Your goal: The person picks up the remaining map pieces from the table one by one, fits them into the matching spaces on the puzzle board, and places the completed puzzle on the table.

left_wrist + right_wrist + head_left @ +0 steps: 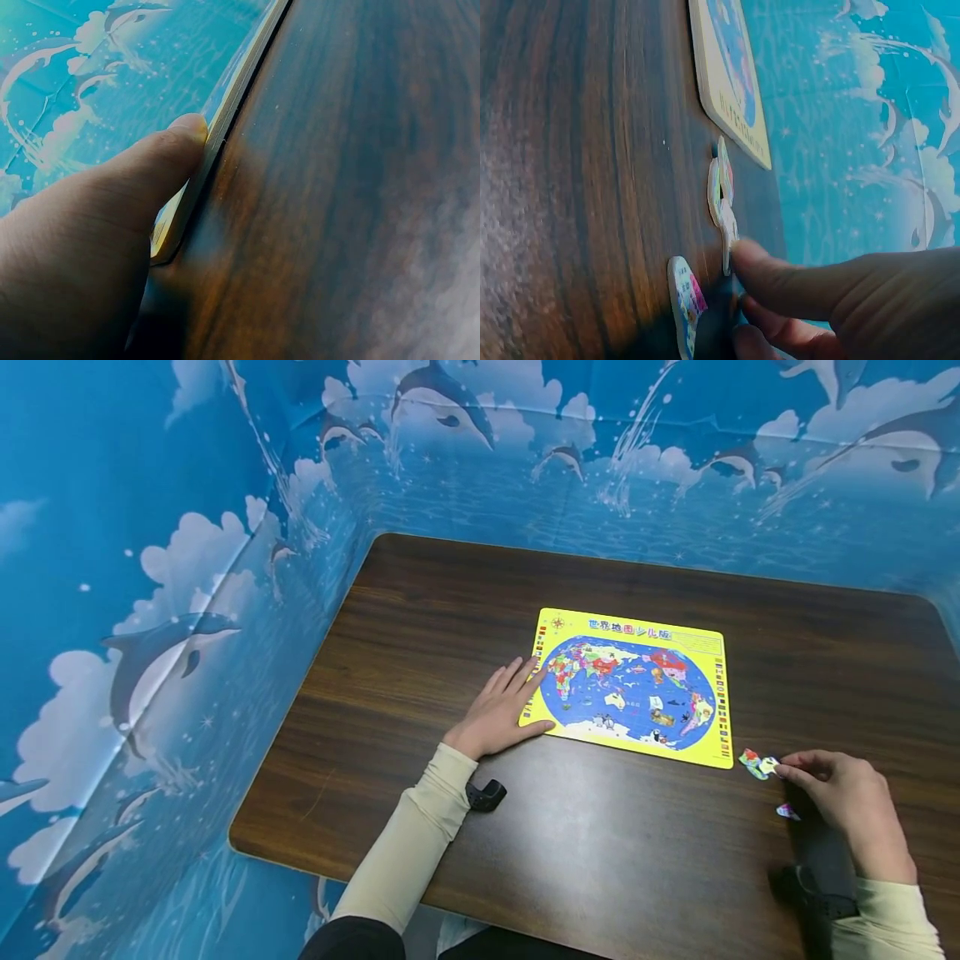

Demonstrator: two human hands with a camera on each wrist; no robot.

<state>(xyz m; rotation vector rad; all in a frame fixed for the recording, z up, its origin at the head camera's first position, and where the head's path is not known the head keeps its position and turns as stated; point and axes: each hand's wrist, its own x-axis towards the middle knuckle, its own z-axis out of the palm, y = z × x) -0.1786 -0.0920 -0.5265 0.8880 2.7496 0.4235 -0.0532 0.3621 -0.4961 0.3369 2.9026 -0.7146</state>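
Observation:
A yellow-framed world map puzzle board lies flat on the table. My left hand rests on its left edge, fingers spread and straight; in the left wrist view the thumb presses against the board's side. To the right of the board, my right hand pinches a small whitish puzzle piece between thumb and forefinger. Other colourful pieces lie against it, overlapping in the right wrist view. A separate purple-and-white piece lies nearer me, below the fingers.
The dark wood-grain table has rounded corners. Blue cloth walls printed with dolphins and clouds stand along its left and far edges. A black wrist camera sits on the left wrist, close to the tabletop.

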